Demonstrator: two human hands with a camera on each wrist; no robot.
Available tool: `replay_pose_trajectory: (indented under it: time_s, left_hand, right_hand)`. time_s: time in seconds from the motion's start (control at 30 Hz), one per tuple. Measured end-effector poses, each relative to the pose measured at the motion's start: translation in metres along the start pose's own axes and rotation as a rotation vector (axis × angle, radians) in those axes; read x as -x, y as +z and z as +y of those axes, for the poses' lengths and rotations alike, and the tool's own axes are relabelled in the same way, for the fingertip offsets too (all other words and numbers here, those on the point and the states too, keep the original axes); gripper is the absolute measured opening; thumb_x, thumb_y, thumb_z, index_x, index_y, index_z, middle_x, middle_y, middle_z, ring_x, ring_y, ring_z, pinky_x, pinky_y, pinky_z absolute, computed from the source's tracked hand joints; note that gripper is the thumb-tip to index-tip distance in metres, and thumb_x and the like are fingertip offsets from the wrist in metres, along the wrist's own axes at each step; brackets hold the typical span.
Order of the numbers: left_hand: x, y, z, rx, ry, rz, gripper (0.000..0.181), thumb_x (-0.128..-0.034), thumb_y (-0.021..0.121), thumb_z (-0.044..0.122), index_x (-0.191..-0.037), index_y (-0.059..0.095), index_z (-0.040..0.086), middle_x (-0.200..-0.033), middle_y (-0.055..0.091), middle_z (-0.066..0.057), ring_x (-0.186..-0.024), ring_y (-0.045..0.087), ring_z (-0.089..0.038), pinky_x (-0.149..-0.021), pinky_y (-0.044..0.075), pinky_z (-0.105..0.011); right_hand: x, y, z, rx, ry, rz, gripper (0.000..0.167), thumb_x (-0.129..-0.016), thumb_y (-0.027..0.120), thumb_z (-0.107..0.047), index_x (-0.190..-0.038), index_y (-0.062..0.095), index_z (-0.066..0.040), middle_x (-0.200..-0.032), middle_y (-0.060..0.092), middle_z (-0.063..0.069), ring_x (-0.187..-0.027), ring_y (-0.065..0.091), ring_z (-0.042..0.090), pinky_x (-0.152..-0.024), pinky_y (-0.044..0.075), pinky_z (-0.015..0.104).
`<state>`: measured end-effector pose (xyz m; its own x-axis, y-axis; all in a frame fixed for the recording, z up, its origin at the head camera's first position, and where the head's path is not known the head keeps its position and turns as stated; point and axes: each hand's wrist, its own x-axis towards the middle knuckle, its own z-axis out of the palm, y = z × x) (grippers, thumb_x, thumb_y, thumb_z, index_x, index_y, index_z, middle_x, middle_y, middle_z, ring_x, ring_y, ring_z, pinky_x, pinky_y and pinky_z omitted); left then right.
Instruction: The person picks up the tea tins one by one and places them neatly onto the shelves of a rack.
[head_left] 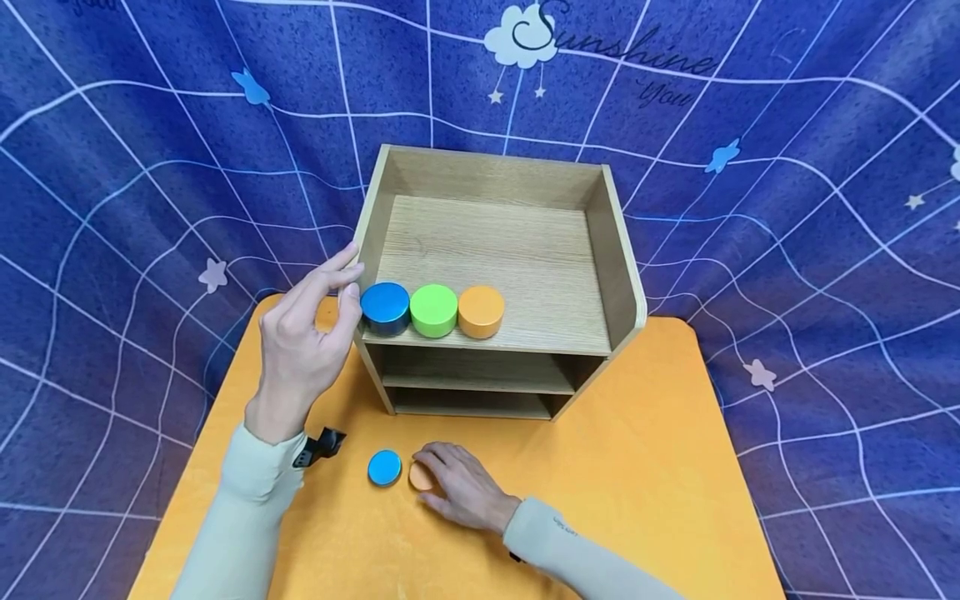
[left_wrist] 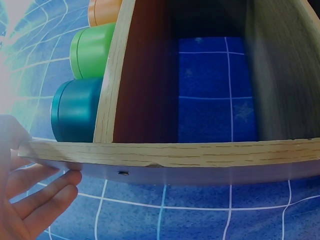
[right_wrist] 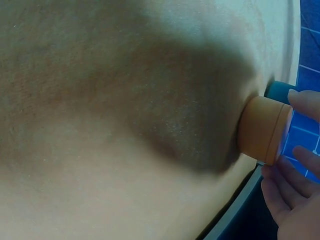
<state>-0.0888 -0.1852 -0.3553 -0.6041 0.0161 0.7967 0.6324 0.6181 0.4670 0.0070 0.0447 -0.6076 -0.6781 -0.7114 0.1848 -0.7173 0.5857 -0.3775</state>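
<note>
My left hand (head_left: 303, 333) holds the front part of the left side panel of a wooden shelf unit (head_left: 487, 250). In the left wrist view, its fingers (left_wrist: 50, 197) lie along the panel's outer face and the thumb is at the front edge. Beside that hand, a dark blue round jar (head_left: 386, 310), a green jar (head_left: 433, 312) and an orange jar (head_left: 481, 313) stand in a row on the top shelf's front edge. On the table, my right hand (head_left: 467, 487) holds another orange jar (right_wrist: 262, 130) between thumb and fingers. A light blue jar (head_left: 385, 468) stands just left of it.
Beneath the top shelf, the unit has two lower compartments (head_left: 472, 369) facing me. It stands on a table with an orange cover (head_left: 637, 467). A blue curtain (head_left: 465, 83) with white lines and stars hangs behind and at both sides. A black strap (head_left: 318, 447) is on the left wrist.
</note>
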Motion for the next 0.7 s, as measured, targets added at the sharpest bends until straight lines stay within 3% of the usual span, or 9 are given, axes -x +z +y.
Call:
replay_pose_trajectory:
  time_s: [0.4, 0.7]
  left_hand:
    - [0.001, 0.000, 0.000, 0.003, 0.007, -0.002, 0.032, -0.1063, 0.059, 0.022, -0.124, 0.078, 0.003, -0.143, 0.070, 0.000, -0.117, 0.075, -0.029, -0.109, 0.048, -0.019]
    - [0.000, 0.000, 0.001, 0.008, 0.003, -0.004, 0.032, -0.1060, 0.060, 0.021, -0.124, 0.078, 0.003, -0.143, 0.070, -0.001, -0.120, 0.074, -0.028, -0.111, 0.048, -0.022]
  right_hand:
    - [0.000, 0.010, 0.003, 0.017, 0.027, 0.000, 0.060, -0.096, 0.083, -0.033, -0.145, 0.059, -0.010, -0.139, 0.062, 0.005, -0.128, 0.063, 0.019, -0.114, 0.049, 0.037]
    - [0.001, 0.015, 0.004, 0.009, 0.062, -0.026, 0.062, -0.096, 0.083, -0.034, -0.147, 0.057, -0.009, -0.140, 0.062, 0.004, -0.128, 0.063, 0.018, -0.114, 0.049, 0.037]
